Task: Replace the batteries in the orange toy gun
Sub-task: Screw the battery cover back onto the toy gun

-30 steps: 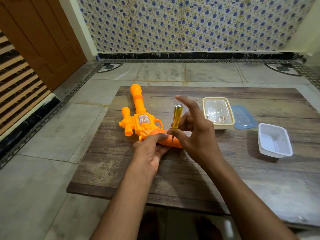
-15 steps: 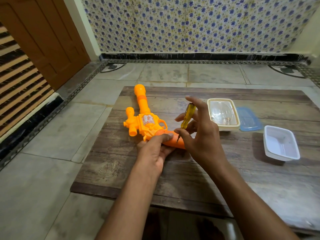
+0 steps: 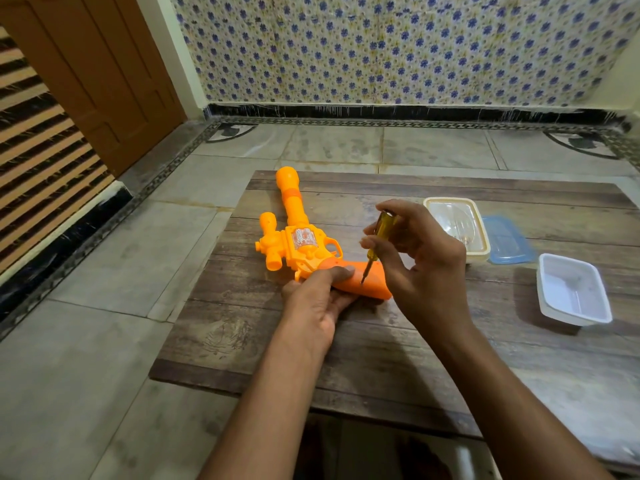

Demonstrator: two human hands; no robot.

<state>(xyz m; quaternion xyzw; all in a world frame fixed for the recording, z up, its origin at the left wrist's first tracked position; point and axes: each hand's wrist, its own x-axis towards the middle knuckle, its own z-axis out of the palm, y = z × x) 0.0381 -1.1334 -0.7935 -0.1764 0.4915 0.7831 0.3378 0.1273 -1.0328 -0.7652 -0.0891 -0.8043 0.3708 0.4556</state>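
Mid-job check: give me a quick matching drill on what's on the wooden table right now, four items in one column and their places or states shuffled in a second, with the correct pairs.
Things:
1. Yellow-handled screwdriver
2. Orange plastic toy gun
3. Empty white rectangular tray
4. Blue translucent lid

Places or states:
A. Lying flat beside the cream-rimmed clear container
B. Alone near the table's right edge
C. Pinched in the right hand, tip on the grip
D. Lying on the table, grip steadied by the left hand

Pairs: 1-C, 2-D, 3-B, 4-A

Left hand (image 3: pixel 313 299) hides the toy gun (image 3: pixel 301 242) grip's near edge.
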